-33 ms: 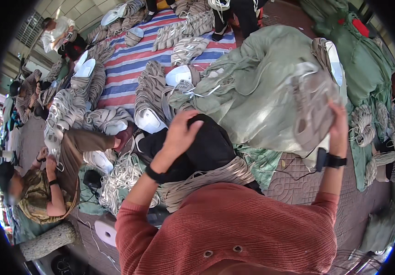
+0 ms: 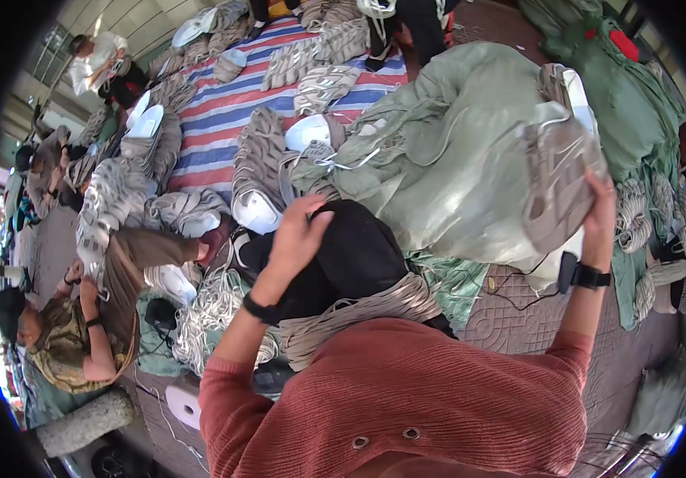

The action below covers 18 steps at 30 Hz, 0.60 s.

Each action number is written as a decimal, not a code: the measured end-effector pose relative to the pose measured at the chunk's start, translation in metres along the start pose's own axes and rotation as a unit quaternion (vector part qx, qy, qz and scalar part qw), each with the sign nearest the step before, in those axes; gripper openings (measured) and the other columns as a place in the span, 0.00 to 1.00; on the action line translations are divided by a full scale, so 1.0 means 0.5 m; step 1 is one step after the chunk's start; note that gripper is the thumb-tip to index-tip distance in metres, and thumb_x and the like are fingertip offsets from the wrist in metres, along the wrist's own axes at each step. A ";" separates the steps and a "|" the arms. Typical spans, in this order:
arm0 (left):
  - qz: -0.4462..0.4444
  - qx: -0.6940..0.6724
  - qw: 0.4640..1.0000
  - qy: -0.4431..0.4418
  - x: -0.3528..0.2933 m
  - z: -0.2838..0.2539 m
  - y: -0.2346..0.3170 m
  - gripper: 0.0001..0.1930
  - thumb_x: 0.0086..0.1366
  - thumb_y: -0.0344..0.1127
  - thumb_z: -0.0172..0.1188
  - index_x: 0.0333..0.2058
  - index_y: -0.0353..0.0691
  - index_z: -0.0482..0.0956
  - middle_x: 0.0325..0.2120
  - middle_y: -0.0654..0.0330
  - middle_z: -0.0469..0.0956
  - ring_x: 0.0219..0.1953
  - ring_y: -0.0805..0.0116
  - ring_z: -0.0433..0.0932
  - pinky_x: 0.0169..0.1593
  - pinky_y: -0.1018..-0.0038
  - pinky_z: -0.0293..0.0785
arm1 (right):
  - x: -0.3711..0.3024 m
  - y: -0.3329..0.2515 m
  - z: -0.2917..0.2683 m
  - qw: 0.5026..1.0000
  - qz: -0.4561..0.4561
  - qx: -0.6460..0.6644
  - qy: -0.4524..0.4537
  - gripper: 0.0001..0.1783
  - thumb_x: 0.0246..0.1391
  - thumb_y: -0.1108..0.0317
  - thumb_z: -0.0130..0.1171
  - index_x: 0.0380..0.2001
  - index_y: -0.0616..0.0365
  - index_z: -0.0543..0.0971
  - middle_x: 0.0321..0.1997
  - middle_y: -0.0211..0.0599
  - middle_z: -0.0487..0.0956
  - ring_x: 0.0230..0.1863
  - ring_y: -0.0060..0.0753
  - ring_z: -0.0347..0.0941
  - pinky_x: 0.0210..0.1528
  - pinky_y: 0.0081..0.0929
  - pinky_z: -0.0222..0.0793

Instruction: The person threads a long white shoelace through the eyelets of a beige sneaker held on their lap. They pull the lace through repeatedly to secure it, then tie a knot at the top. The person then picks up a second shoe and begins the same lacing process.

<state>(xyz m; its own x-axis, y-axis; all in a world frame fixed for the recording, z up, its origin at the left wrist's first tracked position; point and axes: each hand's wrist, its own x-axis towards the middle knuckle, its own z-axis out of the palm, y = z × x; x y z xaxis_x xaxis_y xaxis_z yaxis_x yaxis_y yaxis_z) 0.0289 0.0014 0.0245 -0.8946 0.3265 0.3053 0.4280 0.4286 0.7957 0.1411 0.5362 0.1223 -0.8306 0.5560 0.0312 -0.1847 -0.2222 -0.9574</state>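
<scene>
The head view looks down on a large green sack (image 2: 454, 151), with the person's two hands on either side of its near edge. The right hand (image 2: 600, 215) grips a beige-brown shoe upper (image 2: 559, 191) in front of the sack's right part; its fingers are pressed against the upper's right edge, and the upper is a little blurred. The left hand (image 2: 301, 239) is raised to the left of the sack, above the person's black trousers (image 2: 359, 247); its fingers curve loosely, the thumb is spread away from them, and it holds nothing that shows. A dark wristband (image 2: 261, 309) circles the left wrist, and a bundle of pale cord (image 2: 359, 315) lies across the lap, nearer than the sack. Left of the sack stands a row of nested shoe uppers (image 2: 257, 159), and beyond that a striped sheet (image 2: 207, 119) carries more. Farther left of the sack, past a tangle of white laces (image 2: 207, 327), a co-worker (image 2: 80, 342) sits with both hands at another piece. Coils of cord (image 2: 633, 215) hang to the sack's right.
</scene>
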 end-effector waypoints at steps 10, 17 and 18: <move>-0.173 -0.023 0.980 0.090 -0.130 -0.141 -0.150 0.16 0.66 0.33 0.55 0.50 0.33 0.70 0.37 0.59 0.74 0.40 0.69 0.72 0.48 0.75 0.68 | 0.320 -0.133 -0.157 0.699 -0.359 -0.490 0.376 0.25 0.47 0.53 0.65 0.45 0.55 0.75 0.37 0.53 0.81 0.42 0.59 0.77 0.43 0.46 0.70; -0.218 0.030 0.969 0.111 -0.139 -0.131 -0.138 0.13 0.65 0.32 0.56 0.47 0.34 0.72 0.35 0.60 0.75 0.36 0.72 0.73 0.40 0.75 0.69 | 0.552 0.070 -0.148 0.712 -0.244 -0.616 0.232 0.27 0.49 0.54 0.64 0.51 0.51 0.74 0.46 0.56 0.78 0.52 0.59 0.72 0.53 0.47 0.67; -0.225 0.019 0.967 0.114 -0.149 -0.122 -0.151 0.13 0.65 0.32 0.56 0.46 0.34 0.72 0.35 0.61 0.75 0.36 0.72 0.73 0.39 0.75 0.69 | 0.582 0.113 -0.169 0.679 -0.257 -0.657 0.204 0.28 0.50 0.53 0.63 0.54 0.50 0.73 0.50 0.56 0.77 0.55 0.58 0.71 0.56 0.45 0.66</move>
<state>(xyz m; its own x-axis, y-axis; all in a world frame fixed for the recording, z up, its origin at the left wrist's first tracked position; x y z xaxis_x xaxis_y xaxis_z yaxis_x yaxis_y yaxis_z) 0.0553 -0.1068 -0.0262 -0.9946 -0.0940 0.0435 -0.0114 0.5168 0.8560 -0.0665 0.7532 0.0527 -0.5698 0.5246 0.6325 0.4548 0.8424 -0.2889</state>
